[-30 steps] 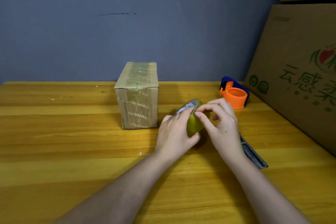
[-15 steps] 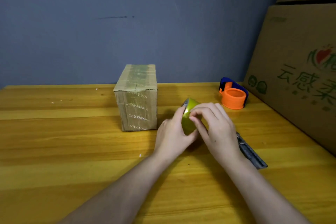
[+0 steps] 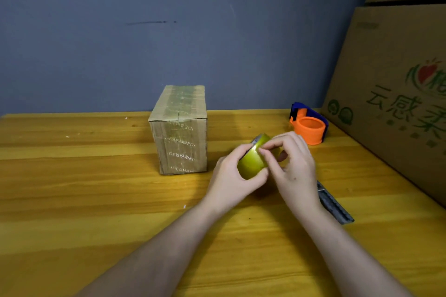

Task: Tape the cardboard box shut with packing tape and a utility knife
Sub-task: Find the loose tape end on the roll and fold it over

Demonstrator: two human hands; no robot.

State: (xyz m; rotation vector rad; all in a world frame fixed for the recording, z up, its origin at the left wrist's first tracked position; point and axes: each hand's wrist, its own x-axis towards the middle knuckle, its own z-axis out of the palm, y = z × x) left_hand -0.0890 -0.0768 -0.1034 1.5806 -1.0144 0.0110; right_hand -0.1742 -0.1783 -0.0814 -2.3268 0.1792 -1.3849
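Note:
A small cardboard box [image 3: 182,137] stands upright on the wooden table [image 3: 84,200], its top covered with strips of tape. Right of it, both hands hold a yellow-green roll of packing tape [image 3: 252,160] just above the table. My left hand [image 3: 231,178] grips the roll from the left and below. My right hand [image 3: 293,167] curls over it from the right, fingertips pinching at the roll's outer surface. A grey utility knife [image 3: 334,204] lies on the table behind my right wrist, partly hidden.
An orange and blue tape dispenser [image 3: 310,126] sits at the back right of the table. Large printed cardboard cartons [image 3: 395,94] stand stacked along the right edge. A blue-grey wall closes the back.
The roll has turned in my hands, and my right fingertips have shifted along its outer surface. The box, knife and dispenser stay put.

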